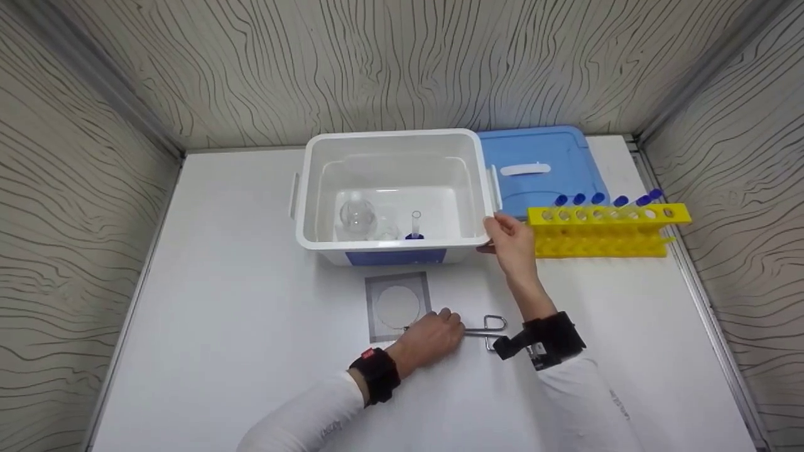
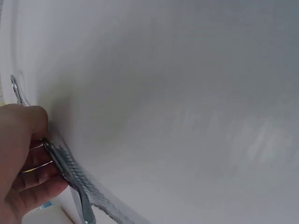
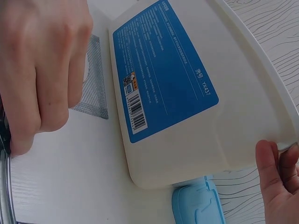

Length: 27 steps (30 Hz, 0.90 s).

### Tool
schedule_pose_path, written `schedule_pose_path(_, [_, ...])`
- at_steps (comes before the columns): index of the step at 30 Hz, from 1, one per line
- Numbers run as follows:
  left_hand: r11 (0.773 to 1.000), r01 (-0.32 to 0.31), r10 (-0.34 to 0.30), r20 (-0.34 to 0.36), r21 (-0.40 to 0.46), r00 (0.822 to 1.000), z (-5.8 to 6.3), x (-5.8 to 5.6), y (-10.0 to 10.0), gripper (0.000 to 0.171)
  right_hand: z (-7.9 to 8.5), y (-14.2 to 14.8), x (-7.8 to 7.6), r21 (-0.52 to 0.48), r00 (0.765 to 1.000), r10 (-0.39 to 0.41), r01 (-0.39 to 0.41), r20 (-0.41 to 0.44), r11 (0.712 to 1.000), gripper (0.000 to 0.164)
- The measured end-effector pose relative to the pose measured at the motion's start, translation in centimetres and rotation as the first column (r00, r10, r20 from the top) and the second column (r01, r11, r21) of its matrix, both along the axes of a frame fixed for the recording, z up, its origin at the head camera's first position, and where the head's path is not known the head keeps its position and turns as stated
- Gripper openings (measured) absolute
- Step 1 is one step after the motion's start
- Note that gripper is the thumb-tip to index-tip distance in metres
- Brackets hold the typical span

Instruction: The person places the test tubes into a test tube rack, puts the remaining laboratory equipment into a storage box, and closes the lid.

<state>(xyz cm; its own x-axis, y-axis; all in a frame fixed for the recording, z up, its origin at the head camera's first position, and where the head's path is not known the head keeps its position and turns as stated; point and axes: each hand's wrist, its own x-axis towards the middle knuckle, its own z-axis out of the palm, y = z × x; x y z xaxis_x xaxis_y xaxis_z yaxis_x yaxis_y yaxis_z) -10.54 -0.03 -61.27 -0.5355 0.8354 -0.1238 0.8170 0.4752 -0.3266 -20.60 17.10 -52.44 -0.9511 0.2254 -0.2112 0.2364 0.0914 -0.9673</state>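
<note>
My left hand (image 1: pixel 433 339) grips a pair of metal tongs (image 1: pixel 487 333) by the middle, low over the table. The handle loops stick out to the right; in the left wrist view a bent tip of the tongs (image 2: pixel 84 205) shows past the fingers. Just beyond this hand a square wire gauze (image 1: pixel 398 307) with a pale round centre lies flat. At the front right corner of a white plastic box (image 1: pixel 392 246), my right hand (image 1: pixel 514 245) pinches the rim between thumb and fingers. Inside the box are a round glass flask (image 1: pixel 358 216) and a glass cylinder with a blue base (image 1: pixel 415 226).
A blue lid (image 1: pixel 546 150) with a white handle lies behind and right of the box. In front of it stands a yellow rack (image 1: pixel 603 251) holding several blue-capped test tubes. Wood-patterned walls (image 1: pixel 389 69) enclose the white table (image 1: pixel 226 301).
</note>
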Motion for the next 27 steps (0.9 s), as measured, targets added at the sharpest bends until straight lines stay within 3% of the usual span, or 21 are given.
schedule_pose_path(9, [1.0, -0.014, 0.015, -0.047, 0.02, 0.999, -0.2, 0.2, -0.3, 0.016, 0.1, 0.0, 0.0, 0.02, 1.0, 0.005, -0.005, 0.012, 1.0, 0.044])
schedule_pose_path(16, [0.998, 0.011, -0.005, -0.099, 0.054, 0.995, 0.2, 0.1, -0.8, 0.016, 0.1, 0.0, -0.1, 0.03, 1.0, -0.004, 0.003, 0.028, 1.0, 0.044])
schedule_pose_path(22, [0.994, -0.023, 0.03, -0.069, 0.106, 0.997, 0.6, 0.0, -1.9, 0.019, 0.0, -0.1, -0.2, 0.029, 0.999, 0.0, -0.001, 0.033, 1.0, 0.044])
schedule_pose_path(27, [0.982, -0.055, 0.072, -0.092, 0.179, 0.993, 1.1, 0.0, -3.5, 0.017, -0.1, 0.0, -0.1, 0.012, 1.0, 0.002, -0.002, 0.015, 1.0, 0.043])
